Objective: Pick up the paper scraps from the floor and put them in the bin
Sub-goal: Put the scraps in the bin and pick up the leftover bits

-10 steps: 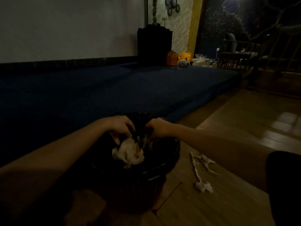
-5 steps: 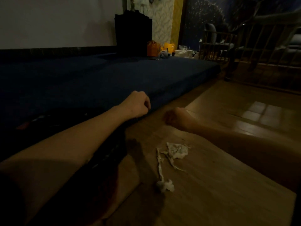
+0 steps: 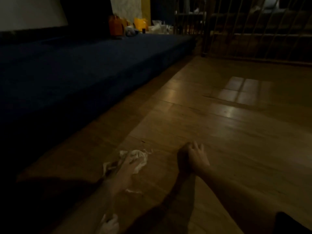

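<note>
White paper scraps lie on the wooden floor: a crumpled piece (image 3: 141, 155), a thin strip (image 3: 106, 167) to its left, a small shred (image 3: 134, 191) and another wad (image 3: 109, 224) near the bottom edge. My left hand (image 3: 129, 164) is motion-blurred and reaches onto the crumpled piece; its grip is unclear. To the right of the scraps, apart from them, my right hand (image 3: 194, 155) hovers low over the floor with fingers spread and nothing in it. The bin is out of view.
A low platform covered in dark blue carpet (image 3: 84, 68) runs along the left, its edge close to the scraps. Orange and yellow bags (image 3: 116, 27) stand at its far end. A barred wooden railing (image 3: 253, 31) closes the back right. Wooden floor (image 3: 219, 132) stretches to the right.
The view swung right and down, away from the bin. Both hands left the bin and dropped toward the floor; the left hand now lies over the crumpled paper, the right beside it.
</note>
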{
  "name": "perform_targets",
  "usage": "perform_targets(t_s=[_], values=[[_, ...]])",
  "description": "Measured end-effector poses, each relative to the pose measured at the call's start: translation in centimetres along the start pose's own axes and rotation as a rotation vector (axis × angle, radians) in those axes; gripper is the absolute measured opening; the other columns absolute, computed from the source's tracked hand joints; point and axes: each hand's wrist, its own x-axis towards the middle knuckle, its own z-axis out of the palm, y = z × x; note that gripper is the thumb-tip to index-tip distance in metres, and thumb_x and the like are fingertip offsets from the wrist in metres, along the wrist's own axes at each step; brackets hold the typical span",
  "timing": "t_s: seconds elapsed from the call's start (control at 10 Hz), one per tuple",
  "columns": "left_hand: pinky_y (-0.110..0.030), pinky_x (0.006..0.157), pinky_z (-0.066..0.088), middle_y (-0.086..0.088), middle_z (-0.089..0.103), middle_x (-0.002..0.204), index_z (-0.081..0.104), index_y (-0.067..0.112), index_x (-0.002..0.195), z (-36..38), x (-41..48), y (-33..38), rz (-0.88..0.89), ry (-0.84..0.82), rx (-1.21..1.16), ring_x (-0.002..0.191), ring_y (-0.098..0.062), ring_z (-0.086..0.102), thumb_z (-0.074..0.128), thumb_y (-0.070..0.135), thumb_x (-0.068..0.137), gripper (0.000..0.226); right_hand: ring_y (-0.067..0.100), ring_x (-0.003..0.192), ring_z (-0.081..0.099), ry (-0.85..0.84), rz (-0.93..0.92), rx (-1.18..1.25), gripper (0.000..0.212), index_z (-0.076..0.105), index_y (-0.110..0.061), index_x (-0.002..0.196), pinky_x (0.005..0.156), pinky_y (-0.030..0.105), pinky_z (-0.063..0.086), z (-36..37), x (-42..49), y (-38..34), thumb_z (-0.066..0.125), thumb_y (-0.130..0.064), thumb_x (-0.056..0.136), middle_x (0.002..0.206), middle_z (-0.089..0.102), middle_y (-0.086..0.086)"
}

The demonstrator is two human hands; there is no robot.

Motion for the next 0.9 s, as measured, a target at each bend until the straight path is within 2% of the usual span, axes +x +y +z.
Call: perform_targets(t_s=[0.1,0.2,0.3,0.4,0.5,0.6,0.7,0.8,0.9], values=[[-0.046,0.116,0.023,-0.002,0.001,0.159,0.025,0.040,0.141,1.7,1.8,0.7,-0.036,0.053,0.018,0.145,-0.032,0.006,0.040,-0.006,0.088,0.071,0.037,0.114,0.038,0.041,0.069,-0.008,0.035,0.046,-0.004,0.122,0.095,0.041,0.041,1.1,0.6,1.8,0.051,-0.004,0.087,0.129,0.043,0.017],[-0.044,0.109,0.035,-0.007,0.030,0.151,0.043,0.032,0.133,2.4,2.7,1.0,-0.095,0.099,0.007,0.137,-0.032,0.031,0.043,0.000,0.089,0.055,0.031,0.107,0.042,0.150,0.042,0.046,0.021,0.055,-0.002,0.107,0.088,0.035,0.039,1.9,1.2,2.7,0.046,-0.001,0.089,0.114,0.051,0.016],[-0.047,0.094,0.049,-0.012,0.055,0.129,0.059,0.025,0.114,3.1,3.1,-0.4,-0.150,0.163,0.037,0.116,-0.034,0.053,0.047,0.010,0.085,0.035,0.033,0.100,0.044,0.232,-0.001,0.127,0.013,0.057,0.002,0.093,0.079,0.035,0.038,2.5,0.5,2.8,0.048,0.004,0.085,0.104,0.052,0.018],[-0.044,0.084,0.054,-0.015,0.065,0.110,0.065,0.015,0.102,3.5,2.7,-0.9,-0.201,0.229,-0.045,0.099,-0.034,0.061,0.049,0.018,0.083,0.026,0.033,0.099,0.044,0.224,-0.036,0.140,0.011,0.055,0.001,0.096,0.075,0.030,0.032,2.8,0.1,2.0,0.051,0.002,0.085,0.106,0.050,0.019],[-0.039,0.080,0.056,-0.010,0.070,0.099,0.068,0.014,0.099,1.9,0.9,-0.3,-0.221,0.290,-0.049,0.090,-0.027,0.065,0.054,0.007,0.084,0.021,0.033,0.096,0.048,0.153,-0.075,0.220,0.008,0.054,0.000,0.092,0.074,0.032,0.037,2.8,0.0,0.0,0.053,0.002,0.084,0.105,0.051,0.018],[-0.036,0.086,0.054,-0.015,0.067,0.112,0.064,0.009,0.112,0.6,-0.2,-2.2,-0.249,0.401,-0.072,0.102,-0.028,0.063,0.055,0.003,0.085,0.029,0.032,0.091,0.053,0.093,-0.023,0.311,0.011,0.058,0.000,0.089,0.071,0.033,0.039,2.1,0.3,-1.4,0.048,0.004,0.085,0.101,0.055,0.019],[-0.038,0.083,0.056,-0.013,0.069,0.110,0.066,0.013,0.107,-0.1,-1.2,-5.4,-0.280,0.476,-0.148,0.098,-0.028,0.065,0.056,0.003,0.081,0.029,0.032,0.089,0.053,0.074,0.020,0.328,0.014,0.060,0.002,0.090,0.068,0.030,0.035,1.4,0.3,-2.3,0.047,0.004,0.085,0.102,0.056,0.021],[-0.040,0.086,0.055,-0.012,0.067,0.113,0.065,0.015,0.106,0.4,-2.4,-7.4,-0.279,0.443,-0.138,0.101,-0.027,0.063,0.055,0.002,0.081,0.030,0.036,0.097,0.053,0.045,-0.080,0.268,0.016,0.061,0.005,0.095,0.075,0.033,0.039,1.7,-0.4,-2.8,0.054,-0.002,0.083,0.104,0.056,0.022],[-0.038,0.097,0.049,-0.012,0.051,0.133,0.058,0.010,0.120,1.7,-3.1,-7.2,-0.200,0.434,-0.156,0.120,-0.028,0.051,0.053,-0.007,0.082,0.042,0.034,0.101,0.050,0.063,-0.139,0.246,0.018,0.056,0.002,0.103,0.084,0.038,0.042,2.5,-1.7,-3.5,0.052,-0.007,0.087,0.110,0.053,0.023]])
